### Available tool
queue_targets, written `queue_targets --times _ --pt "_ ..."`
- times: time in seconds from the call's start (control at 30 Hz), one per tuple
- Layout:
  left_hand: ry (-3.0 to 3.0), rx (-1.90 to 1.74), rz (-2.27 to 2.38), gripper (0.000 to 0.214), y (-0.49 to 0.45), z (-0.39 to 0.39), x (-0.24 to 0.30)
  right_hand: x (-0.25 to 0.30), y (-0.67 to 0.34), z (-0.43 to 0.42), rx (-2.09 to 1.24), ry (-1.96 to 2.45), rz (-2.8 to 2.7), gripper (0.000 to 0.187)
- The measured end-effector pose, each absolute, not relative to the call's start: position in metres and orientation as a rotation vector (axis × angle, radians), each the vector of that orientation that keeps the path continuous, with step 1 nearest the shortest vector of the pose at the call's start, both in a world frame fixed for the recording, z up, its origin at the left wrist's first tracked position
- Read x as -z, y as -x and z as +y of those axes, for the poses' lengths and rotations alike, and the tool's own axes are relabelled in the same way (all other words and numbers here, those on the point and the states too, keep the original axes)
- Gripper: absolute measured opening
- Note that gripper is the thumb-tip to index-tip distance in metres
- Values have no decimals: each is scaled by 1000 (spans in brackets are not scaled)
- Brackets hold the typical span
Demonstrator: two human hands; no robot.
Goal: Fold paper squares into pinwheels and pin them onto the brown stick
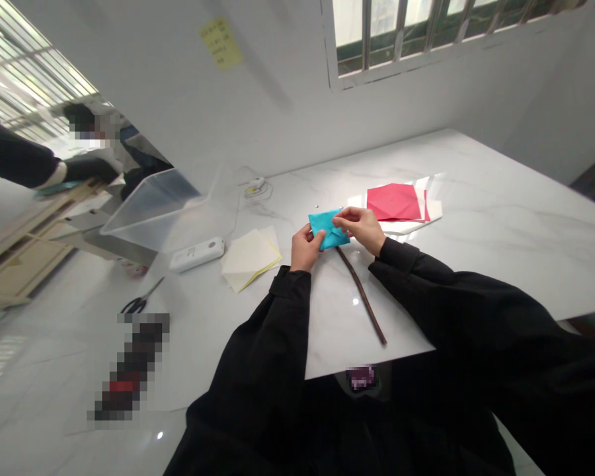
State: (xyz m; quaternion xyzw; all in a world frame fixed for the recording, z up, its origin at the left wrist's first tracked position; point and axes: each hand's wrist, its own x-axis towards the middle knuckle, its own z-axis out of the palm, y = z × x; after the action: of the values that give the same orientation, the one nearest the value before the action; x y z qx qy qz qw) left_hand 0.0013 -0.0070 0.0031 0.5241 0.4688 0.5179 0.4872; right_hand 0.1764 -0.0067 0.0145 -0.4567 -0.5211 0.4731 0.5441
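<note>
Clock: centred on the blue paper, 12 pointing away from the wearer.
Sleeve (14, 155): far off between 9 and 10, on a co-worker, well apart from the wearer's hands.
Scissors (135, 305): between 8 and 9, lying well clear of the hands.
Bin (141, 215): about 9, see-through; contents hard to make out.
White strip (198, 254): about 9, between bin and cream paper.
Cream paper (248, 256): between 8 and 9, loosely stacked, a yellow edge showing; a brushing left sleeve could scatter it.
Cable (254, 190): about 10, thin and loose; a snag might drag the things beside it.
Left hand (305, 251): gripping the blue paper's left part, thumb on top; too hard a squeeze could crumple it.
Blue paper (321, 221): in the hands, creased; if the left thumb slips, its folds may spring open or sit crooked.
Stick (361, 287): about 5, on the table (500, 198); touching the paper or not, I cannot tell. A forearm knock could roll it towards the near edge.
Right hand (364, 228): fingers bent in over the paper's right part; pinching or only pressing, I cannot tell. An uneven pull could tear the sheet.
Red paper (396, 201): between 2 and 3, lying over white sheets; the right wrist could nudge them.
</note>
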Motion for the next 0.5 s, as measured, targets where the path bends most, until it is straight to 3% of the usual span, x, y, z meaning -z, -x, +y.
queue_targets --times 0.13,0.3,0.5 --pt "-1218 -1347 1261 30 1 -4 -3 -18 -193 -1 -810 1187 -1336 22" --pt "-1165 -1475 1372 26 5 0 -3 -13 -209 5 -383 1416 -1845 4" --pt "-1178 -1489 1387 25 4 2 -3 -14 -203 4 -242 1554 -2134 12"
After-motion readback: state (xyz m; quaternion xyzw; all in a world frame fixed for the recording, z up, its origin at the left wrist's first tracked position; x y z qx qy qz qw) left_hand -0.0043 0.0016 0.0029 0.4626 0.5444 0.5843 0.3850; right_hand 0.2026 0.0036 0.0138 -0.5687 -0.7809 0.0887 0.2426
